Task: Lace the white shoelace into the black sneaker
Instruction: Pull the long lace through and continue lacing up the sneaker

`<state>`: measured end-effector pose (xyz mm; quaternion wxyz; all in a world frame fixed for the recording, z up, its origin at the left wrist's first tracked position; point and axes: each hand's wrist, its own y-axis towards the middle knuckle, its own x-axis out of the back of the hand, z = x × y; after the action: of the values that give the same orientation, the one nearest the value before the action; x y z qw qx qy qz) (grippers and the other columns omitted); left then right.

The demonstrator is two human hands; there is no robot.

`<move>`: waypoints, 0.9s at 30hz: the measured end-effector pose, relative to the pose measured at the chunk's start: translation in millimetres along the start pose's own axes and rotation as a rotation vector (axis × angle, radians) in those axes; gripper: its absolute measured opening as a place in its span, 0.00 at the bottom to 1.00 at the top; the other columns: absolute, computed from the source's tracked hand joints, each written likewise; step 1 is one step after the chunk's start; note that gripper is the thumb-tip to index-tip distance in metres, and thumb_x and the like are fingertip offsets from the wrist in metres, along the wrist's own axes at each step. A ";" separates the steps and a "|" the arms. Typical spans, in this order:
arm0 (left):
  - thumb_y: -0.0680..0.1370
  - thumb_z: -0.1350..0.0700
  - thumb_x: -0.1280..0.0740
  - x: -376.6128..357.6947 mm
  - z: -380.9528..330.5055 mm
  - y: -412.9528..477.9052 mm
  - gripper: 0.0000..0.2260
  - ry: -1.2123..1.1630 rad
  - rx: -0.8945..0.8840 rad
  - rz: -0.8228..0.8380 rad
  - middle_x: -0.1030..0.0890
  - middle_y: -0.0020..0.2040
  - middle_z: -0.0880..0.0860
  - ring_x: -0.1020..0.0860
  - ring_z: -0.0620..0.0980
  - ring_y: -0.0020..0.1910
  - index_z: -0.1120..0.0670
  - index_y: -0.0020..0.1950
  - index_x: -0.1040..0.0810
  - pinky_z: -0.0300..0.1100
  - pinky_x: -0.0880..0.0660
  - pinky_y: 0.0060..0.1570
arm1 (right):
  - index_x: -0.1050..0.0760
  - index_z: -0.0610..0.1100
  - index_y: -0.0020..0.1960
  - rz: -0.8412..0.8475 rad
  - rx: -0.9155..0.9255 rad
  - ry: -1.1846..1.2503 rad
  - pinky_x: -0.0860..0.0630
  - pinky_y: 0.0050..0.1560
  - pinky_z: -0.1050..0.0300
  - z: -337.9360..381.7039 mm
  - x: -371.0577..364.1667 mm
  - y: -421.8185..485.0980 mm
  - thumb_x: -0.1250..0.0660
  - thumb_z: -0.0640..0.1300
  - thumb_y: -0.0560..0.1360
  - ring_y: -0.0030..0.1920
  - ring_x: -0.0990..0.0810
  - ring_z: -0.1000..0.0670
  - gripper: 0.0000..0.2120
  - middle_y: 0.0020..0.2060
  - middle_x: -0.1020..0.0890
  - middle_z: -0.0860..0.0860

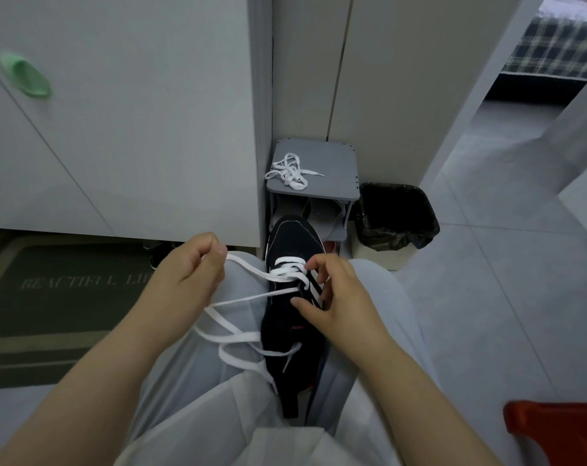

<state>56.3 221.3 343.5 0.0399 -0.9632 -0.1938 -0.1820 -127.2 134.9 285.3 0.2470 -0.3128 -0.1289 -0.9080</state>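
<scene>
A black sneaker [290, 245] with white side stripes lies between my knees, toe pointing away. A white shoelace [251, 269] crosses its front eyelets, and its loose lengths trail over my left thigh. My left hand [192, 269] pinches one strand and holds it out taut to the left of the shoe. My right hand [332, 292] grips the sneaker's right side, fingertips pinching at the lace by an eyelet and thumb lying on the tongue.
A small grey rack [335, 163] ahead carries a second, bundled white lace [290, 171]. A black-lined bin [396, 213] stands to its right. White cabinet doors rise on the left, a dark doormat [49, 297] lies at the left, a red stool [561, 428] at bottom right.
</scene>
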 end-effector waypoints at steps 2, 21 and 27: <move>0.79 0.54 0.44 6.3 7.0 1.2 0.15 0.075 0.021 -0.030 0.33 0.25 0.46 0.37 0.41 0.24 0.60 0.35 0.34 0.41 0.35 0.30 | 0.35 0.57 0.53 0.004 0.049 -0.037 0.32 0.39 0.69 2.0 -2.3 -1.0 0.29 0.46 0.70 0.37 0.31 0.61 0.19 0.43 0.33 0.61; 0.77 0.53 0.36 14.5 -6.5 44.3 0.07 0.557 -0.042 0.388 0.20 0.37 0.49 0.23 0.49 0.39 0.54 0.42 0.23 0.42 0.28 0.44 | 0.18 0.50 0.45 0.002 0.169 -0.184 0.28 0.35 0.61 -0.7 -7.0 -12.4 0.38 0.56 0.69 0.36 0.29 0.56 0.15 0.38 0.32 0.55; 0.76 0.56 0.37 12.3 -48.1 34.5 0.08 -0.225 0.122 0.579 0.26 0.31 0.50 0.27 0.44 0.33 0.52 0.43 0.18 0.32 0.27 0.37 | 0.24 0.48 0.60 0.151 0.083 0.383 0.28 0.57 0.65 45.9 -13.4 1.0 0.33 0.49 0.72 0.54 0.24 0.61 0.16 0.53 0.21 0.58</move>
<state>64.1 186.8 392.5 0.1259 -0.9883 0.0747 -0.0435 -94.4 156.9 312.3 0.3471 -0.1327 -0.0933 -0.9237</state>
